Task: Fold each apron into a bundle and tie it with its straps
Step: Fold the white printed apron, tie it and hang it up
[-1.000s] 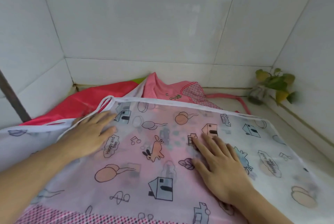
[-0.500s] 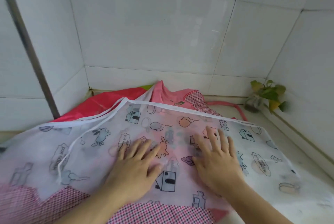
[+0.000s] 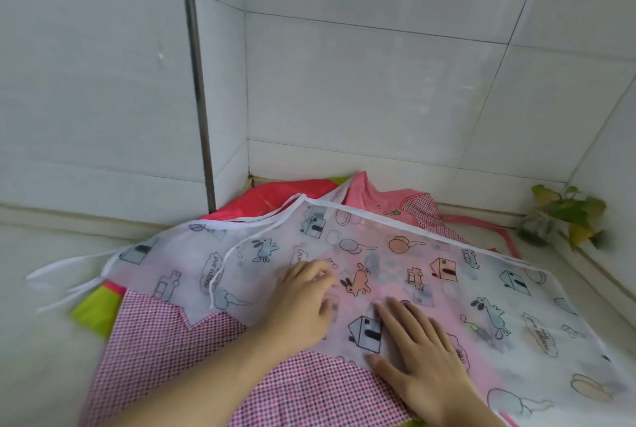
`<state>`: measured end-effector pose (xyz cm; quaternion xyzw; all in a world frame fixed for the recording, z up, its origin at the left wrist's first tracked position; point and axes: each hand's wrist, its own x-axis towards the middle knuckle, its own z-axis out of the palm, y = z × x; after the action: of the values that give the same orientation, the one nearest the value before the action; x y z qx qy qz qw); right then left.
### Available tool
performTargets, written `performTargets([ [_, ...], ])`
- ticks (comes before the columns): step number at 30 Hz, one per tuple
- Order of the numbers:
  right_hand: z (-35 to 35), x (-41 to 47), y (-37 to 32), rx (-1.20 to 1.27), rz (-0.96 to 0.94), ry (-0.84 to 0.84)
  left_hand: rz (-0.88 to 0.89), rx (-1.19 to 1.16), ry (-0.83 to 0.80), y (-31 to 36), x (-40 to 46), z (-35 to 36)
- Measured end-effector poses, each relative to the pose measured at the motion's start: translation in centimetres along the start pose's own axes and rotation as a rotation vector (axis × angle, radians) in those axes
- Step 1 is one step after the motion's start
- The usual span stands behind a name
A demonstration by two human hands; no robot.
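Your biggest worry is the pile itself: the white printed apron [image 3: 447,275] lies spread across the middle of the counter [image 3: 41,340], on top of a pink checked apron [image 3: 165,333] that shows at 7 o'clock, with a red apron [image 3: 275,194] and another pink apron [image 3: 382,201] bunched behind it at 12 o'clock. The white cloth looks thin enough to see through, so if you pinch a fold through it you may well catch the checked layer beneath and drag two aprons into one bundle. Next, your hands: the left hand [image 3: 303,302] rests on the cloth just left of centre with its fingers bent at the tips, and I cannot tell whether it pinches fabric or only presses; the right hand [image 3: 420,354] lies flat at 5 o'clock, fingers straight, gripping nothing. If one hand pulls while the other pins, the slippery sheet will probably skew rather than fold square. Smallest, but easy to lose: the white straps [image 3: 65,277] trail off at 9 o'clock, and a thin cord [image 3: 222,268] loops over the print at 10 o'clock. Fold over them and you'll likely bury what you need for tying.
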<state>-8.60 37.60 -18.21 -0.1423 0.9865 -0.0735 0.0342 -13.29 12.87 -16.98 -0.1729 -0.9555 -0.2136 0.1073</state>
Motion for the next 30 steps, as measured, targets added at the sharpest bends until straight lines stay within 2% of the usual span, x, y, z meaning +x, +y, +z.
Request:
performTargets([
  [4,-0.9,-0.6,-1.4,0.002,-0.031,0.073,-0.094,0.137,-0.178,-1.0,-4.5,-0.5],
  [8,-1.0,-1.7,-5.2,-0.052,-0.262,0.214,-0.096,0.224,-0.158,-1.7,-5.8,0.4],
  [10,-0.1,-1.5,-5.9,-0.103,-0.285,0.257,-0.099,0.137,-0.149,-1.4,-5.8,0.1],
  [12,0.0,-1.1,-6.1,-0.148,-0.207,0.2,-0.119,-0.07,-0.131,-1.4,-5.9,-0.6],
  [14,-0.5,-1.1,-6.1,-0.209,-0.141,0.152,-0.152,-0.253,-0.062,-1.8,-6.7,-2.0],
  [15,-0.5,-1.1,-5.9,-0.241,-0.118,0.157,-0.162,-0.26,-0.006,-2.2,-7.3,-2.8],
  [18,-1.0,-1.3,-5.4,-0.259,-0.064,0.226,-0.165,-0.089,0.182,-4.5,-10.0,-5.0],
  [20,-1.1,-1.8,-4.1,-0.213,-0.04,0.263,-0.182,0.062,0.236,-6.8,-11.5,-6.2],
  [24,-1.3,-4.7,-2.0,-0.151,-0.123,0.336,-0.198,0.315,0.228,-10.9,-13.7,-8.0],
  [30,-1.0,-9.7,-0.5,-0.222,-0.164,0.306,0.039,0.524,0.187,-12.3,-16.4,-11.1],
])
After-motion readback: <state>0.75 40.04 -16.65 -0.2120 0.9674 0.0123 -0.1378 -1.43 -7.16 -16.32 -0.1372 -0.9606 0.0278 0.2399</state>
